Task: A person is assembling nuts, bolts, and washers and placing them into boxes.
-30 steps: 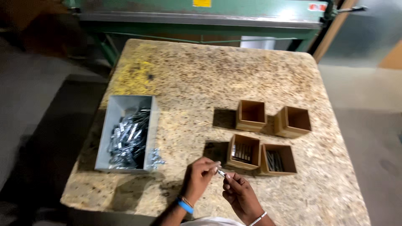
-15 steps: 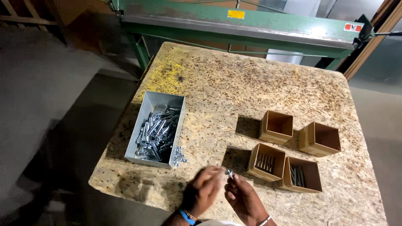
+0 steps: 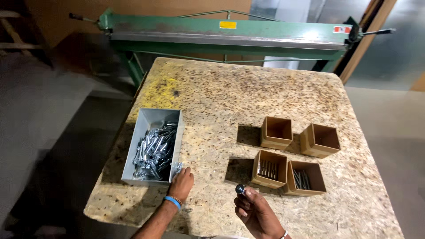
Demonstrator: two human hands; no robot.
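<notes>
Speckled chipboard tabletop (image 3: 248, 102): left hand (image 3: 180, 182) open, fingertips touching loose bolts beside grey metal bin (image 3: 152, 146); right hand (image 3: 256, 212) pinching shiny steel bolt (image 3: 240, 189) near brown cardboard boxes (image 3: 270, 168). Sorting underway.

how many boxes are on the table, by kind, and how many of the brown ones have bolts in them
Grey metal bin of loose bolts: 1
Brown cardboard boxes holding bolts: 2
Brown cardboard boxes, empty: 2
Total: 5 containers on the table
</notes>
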